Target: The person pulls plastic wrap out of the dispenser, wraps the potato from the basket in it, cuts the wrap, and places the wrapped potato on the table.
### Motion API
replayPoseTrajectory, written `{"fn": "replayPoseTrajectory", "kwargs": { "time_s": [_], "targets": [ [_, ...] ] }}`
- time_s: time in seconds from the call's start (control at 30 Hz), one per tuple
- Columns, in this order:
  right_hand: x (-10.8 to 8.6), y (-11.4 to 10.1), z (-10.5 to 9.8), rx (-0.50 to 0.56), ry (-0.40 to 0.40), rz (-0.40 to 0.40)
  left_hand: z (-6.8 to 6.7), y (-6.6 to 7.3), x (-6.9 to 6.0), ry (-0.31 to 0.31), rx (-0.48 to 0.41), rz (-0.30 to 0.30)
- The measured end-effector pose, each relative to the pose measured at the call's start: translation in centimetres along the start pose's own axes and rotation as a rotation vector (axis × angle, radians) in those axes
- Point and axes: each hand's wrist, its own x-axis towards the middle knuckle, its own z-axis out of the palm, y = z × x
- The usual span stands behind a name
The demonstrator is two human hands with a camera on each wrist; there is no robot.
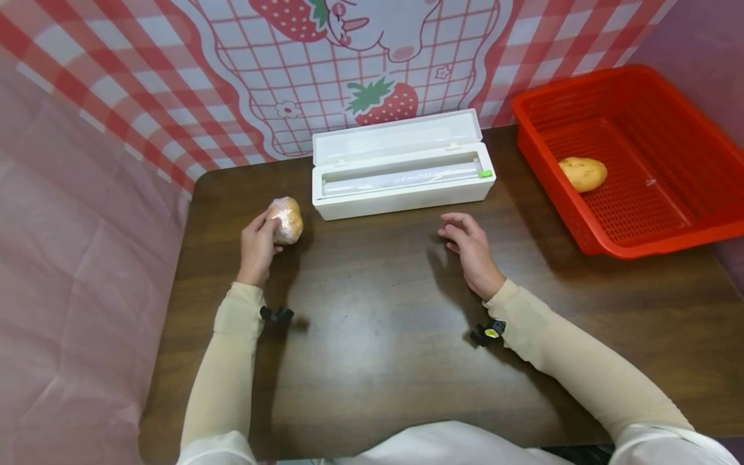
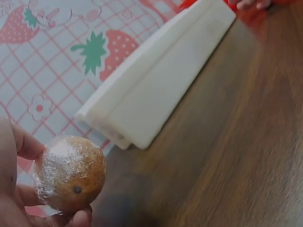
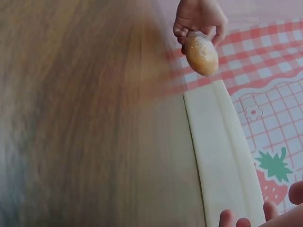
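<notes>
A potato wrapped in clear film [image 1: 286, 221] is gripped by my left hand [image 1: 258, 250] at the table's left side. The left wrist view shows the wrapped potato [image 2: 71, 174] between the thumb and fingers, with a dark spot on its skin. My right hand [image 1: 472, 253] is held over the table in front of the white box's right end, fingers loosely bent and holding nothing. The long white box [image 1: 407, 196] has its lid up, with a roll of clear film [image 1: 401, 179] inside and a small green piece at its right end.
A red plastic basket [image 1: 599, 242] stands at the right of the table, with an unwrapped potato [image 1: 583, 174] in it near its left wall. Behind the white box is a checked cloth [image 1: 232, 110] with strawberry prints.
</notes>
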Motion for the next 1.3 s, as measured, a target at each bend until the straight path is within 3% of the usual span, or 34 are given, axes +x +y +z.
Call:
{"fn": "replayPoseTrajectory", "kwargs": {
  "time_s": [0.5,0.8,1.0,1.1,1.3],
  "targets": [
    [0.6,-0.6,-2.4,-0.161,0.104,-0.170,-1.2,-1.0,2.1,-0.033,0.117,-0.040],
    [2.0,-2.7,-4.2,-0.344,0.240,-0.345,-1.4,-0.6,2.1,-0.038,0.249,-0.039],
    [4.2,-3.8,-5.3,-0.506,0.269,-0.465,-1.5,-0.3,2.3,-0.031,0.336,-0.039],
    [5.4,-4.2,-5.8,-0.557,0.264,-0.468,-1.5,-0.3,2.3,-0.029,0.346,-0.044],
    [7.5,-4.6,-6.5,-0.634,0.244,-0.376,-1.5,-0.5,2.3,-0.025,0.339,-0.039]
  ]
}}
